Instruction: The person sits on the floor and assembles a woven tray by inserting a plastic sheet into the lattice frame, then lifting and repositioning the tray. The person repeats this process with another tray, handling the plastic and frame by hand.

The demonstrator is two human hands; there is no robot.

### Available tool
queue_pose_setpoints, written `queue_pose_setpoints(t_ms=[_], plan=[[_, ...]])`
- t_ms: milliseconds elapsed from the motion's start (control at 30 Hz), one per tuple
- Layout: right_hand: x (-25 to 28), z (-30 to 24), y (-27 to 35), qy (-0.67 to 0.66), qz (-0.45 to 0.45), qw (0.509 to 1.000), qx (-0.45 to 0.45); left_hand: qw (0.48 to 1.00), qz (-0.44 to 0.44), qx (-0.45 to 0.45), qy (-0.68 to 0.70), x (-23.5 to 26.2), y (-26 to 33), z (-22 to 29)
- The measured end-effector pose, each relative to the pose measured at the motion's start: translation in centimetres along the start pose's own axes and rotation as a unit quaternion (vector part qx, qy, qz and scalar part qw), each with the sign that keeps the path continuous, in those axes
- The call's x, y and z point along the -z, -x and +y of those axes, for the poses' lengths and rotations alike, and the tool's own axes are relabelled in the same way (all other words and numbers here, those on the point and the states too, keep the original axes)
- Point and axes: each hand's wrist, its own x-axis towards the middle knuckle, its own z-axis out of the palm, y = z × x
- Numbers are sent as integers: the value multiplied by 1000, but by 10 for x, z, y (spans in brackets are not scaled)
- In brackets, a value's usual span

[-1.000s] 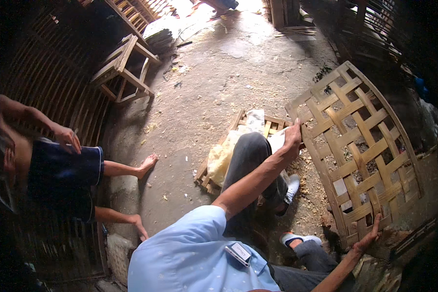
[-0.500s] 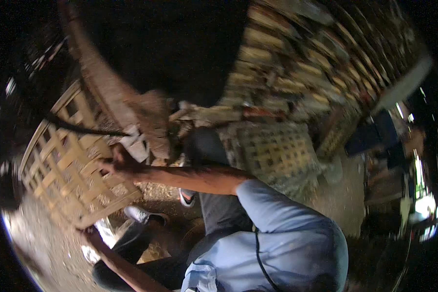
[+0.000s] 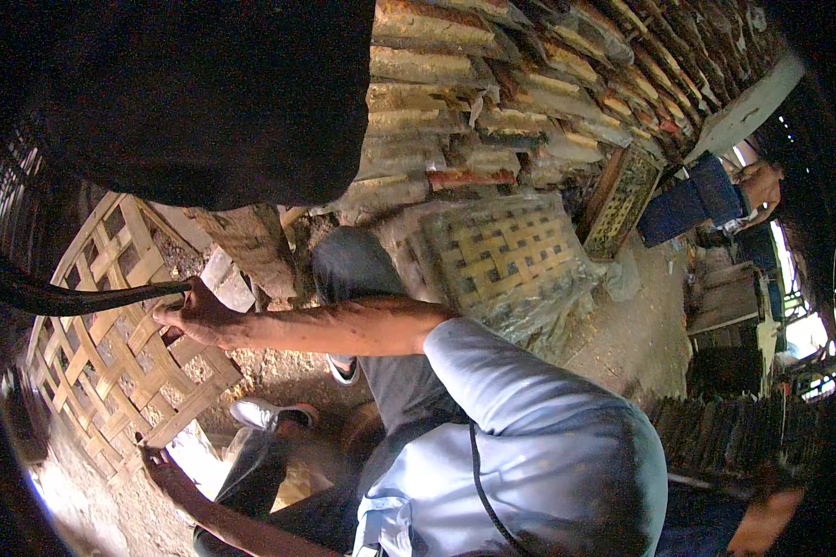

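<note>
An open-weave bamboo panel (image 3: 121, 339) stands tilted at the left, made of pale flat strips with square gaps. My right hand (image 3: 200, 316) is at its upper right part, fingers curled in a pinch on a strip of the weave. Down at the panel's lower corner, my left hand (image 3: 163, 466) grips the edge, with its fingers partly in shadow. A black curved strap-like thing (image 3: 74, 302) runs in from the left and ends at my right hand; whether that hand holds it, I cannot tell.
Another woven panel (image 3: 511, 255), under clear plastic, lies beyond my knee. Stacked pale slats (image 3: 427, 111) fill the back. A wooden block (image 3: 246, 241) stands near the weave. Other people show at right: a hand (image 3: 762, 188) and a forearm (image 3: 766, 522). A dark shape hides the upper left.
The view has turned, so the stacks sit further left. My right hand shows slightly lower and left on the panel, and the black strap-like thing now meets it. My left hand stays at the lower corner.
</note>
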Motion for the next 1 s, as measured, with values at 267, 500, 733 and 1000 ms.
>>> queue_pose_setpoints(t_ms=[267, 500, 733, 1000], plan=[[-17, 1, 2, -44, -41, 997, -50, 989, -20, -11, -147, -15, 9, 50], [-8, 2, 20, 10, -16, 1000, -4, 930, 39, 121, 345, -83, 47, 52], [-5, -22, 29, 8, -43, 999, -3, 934, -9, 98, 345, -110, 74, 82], [-8, -24, 22, -46, -75, 995, -40, 958, 15, 221, 182, -135, 80, 104]])
